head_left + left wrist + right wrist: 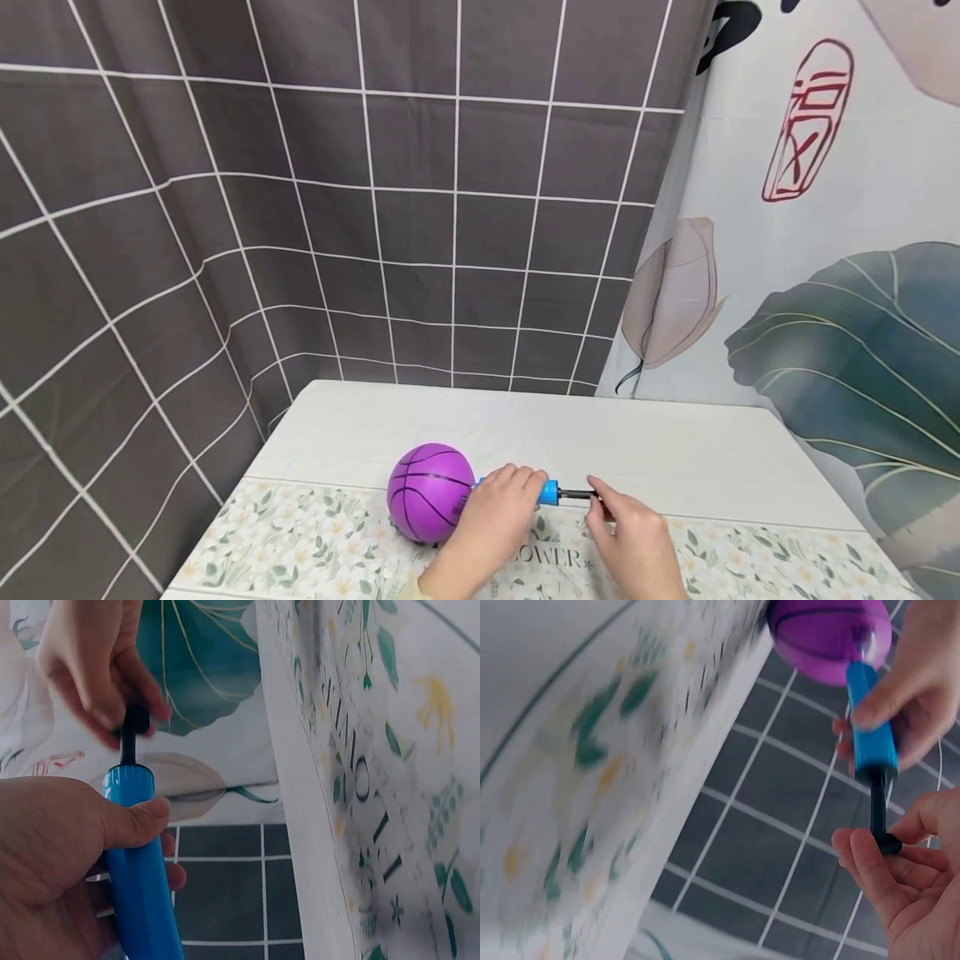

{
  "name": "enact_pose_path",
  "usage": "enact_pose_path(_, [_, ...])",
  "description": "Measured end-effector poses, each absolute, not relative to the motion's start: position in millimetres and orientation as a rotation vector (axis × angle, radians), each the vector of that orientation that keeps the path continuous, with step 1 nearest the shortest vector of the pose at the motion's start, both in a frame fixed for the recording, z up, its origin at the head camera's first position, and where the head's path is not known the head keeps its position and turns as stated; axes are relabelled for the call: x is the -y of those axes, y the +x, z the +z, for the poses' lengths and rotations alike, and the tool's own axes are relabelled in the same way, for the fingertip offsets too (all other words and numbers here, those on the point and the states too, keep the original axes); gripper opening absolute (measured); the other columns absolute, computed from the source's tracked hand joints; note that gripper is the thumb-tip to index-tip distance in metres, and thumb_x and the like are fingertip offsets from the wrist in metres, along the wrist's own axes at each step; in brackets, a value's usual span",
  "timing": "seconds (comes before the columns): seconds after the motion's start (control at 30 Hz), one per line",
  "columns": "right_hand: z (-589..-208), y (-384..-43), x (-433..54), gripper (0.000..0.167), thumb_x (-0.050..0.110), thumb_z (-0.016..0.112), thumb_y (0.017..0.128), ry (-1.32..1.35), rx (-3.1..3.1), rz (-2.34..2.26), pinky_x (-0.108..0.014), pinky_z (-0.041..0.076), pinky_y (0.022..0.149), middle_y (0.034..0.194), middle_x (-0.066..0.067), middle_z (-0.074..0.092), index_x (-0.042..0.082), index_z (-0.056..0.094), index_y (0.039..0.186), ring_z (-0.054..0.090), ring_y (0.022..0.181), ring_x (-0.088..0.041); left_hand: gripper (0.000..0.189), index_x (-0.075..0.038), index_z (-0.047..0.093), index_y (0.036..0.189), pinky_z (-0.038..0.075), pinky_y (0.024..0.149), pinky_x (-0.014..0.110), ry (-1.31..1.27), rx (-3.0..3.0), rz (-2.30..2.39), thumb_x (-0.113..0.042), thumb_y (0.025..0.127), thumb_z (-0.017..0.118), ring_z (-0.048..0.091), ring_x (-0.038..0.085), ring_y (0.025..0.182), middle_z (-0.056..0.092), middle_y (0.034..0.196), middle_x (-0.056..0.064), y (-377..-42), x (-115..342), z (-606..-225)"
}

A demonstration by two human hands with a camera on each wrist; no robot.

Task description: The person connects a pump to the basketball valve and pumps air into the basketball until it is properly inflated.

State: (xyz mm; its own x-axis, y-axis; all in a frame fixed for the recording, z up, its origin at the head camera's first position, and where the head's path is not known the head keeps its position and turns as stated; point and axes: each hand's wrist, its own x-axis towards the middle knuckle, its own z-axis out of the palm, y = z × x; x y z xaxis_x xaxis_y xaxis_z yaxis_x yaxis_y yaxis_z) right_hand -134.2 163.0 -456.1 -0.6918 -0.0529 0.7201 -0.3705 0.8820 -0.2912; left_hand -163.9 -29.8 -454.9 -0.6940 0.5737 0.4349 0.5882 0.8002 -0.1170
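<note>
A purple ball [429, 493] with black basketball lines sits on the table, left of both hands. My left hand [501, 510] grips the blue barrel of a hand pump [142, 877], fingers wrapped round it. The pump's near end meets the ball's side in the right wrist view, where the ball [825, 637] shows behind it. With thumb and fingers my right hand [636, 537] pinches the black handle [889, 843] at the other end. Between handle and barrel a length of black rod [576, 494] is exposed. The pump lies roughly level, pointing left toward the ball.
A white cloth with a floral band and lettering covers the table [675, 450]. Behind it hangs a dark grey curtain [412, 225] with white grid lines. At the right is a pale curtain [675, 333] printed with leaves and a red mark.
</note>
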Motion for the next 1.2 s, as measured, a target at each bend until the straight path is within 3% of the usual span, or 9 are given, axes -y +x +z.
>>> enact_pose_path(0.3, [-446.3, -133.9, -198.3, 0.026, -0.005, 0.071, 0.076, 0.193, 2.268, 0.536, -0.032, 0.053, 0.046, 0.070, -0.008, 0.073, -0.001, 0.078, 0.101, 0.069, 0.058, -0.019, 0.065, -0.012, 0.062, 0.127, 0.052, 0.099, 0.028, -0.833, 2.553, -0.071, -0.018, 0.069, 0.090, 0.062, 0.013, 0.105, 0.067, 0.115, -0.002, -168.1, 40.9, -449.6])
enact_pose_path(0.6, [-451.7, -133.3, -182.2, 0.029, -0.009, 0.071, 0.076, 0.182, 2.300, 0.525, -0.032, 0.056, 0.047, 0.071, -0.010, 0.072, -0.006, 0.075, 0.104, 0.068, 0.058, -0.020, 0.048, -0.010, 0.063, 0.128, 0.052, 0.102, 0.030, -0.811, 2.548, 0.081, -0.021, 0.084, 0.081, 0.062, 0.016, 0.108, 0.068, 0.116, 0.001, -165.1, 31.5, -448.9])
enact_pose_path(0.93, [-464.0, -133.6, -143.8, 0.028, -0.006, 0.076, 0.075, 0.313, 2.304, 0.523, -0.020, 0.050, 0.045, 0.067, -0.002, 0.070, -0.002, 0.076, 0.102, 0.061, 0.053, -0.007, 0.039, -0.011, 0.068, 0.118, 0.054, 0.097, 0.027, -0.833, 2.451, 0.145, -0.017, 0.082, 0.081, 0.061, 0.014, 0.097, 0.068, 0.105, -0.001, -157.9, 20.4, -454.7])
enact_pose_path(1.2, [-465.9, -134.4, -138.1, 0.025, -0.005, 0.078, 0.075, 0.324, 2.312, 0.541, -0.018, 0.043, 0.043, 0.063, 0.003, 0.065, 0.000, 0.078, 0.100, 0.052, 0.051, 0.000, 0.036, -0.011, 0.069, 0.115, 0.053, 0.096, 0.026, -0.841, 2.395, 0.149, -0.015, 0.082, 0.079, 0.062, 0.014, 0.095, 0.069, 0.103, -0.001, -158.9, 20.2, -457.8])
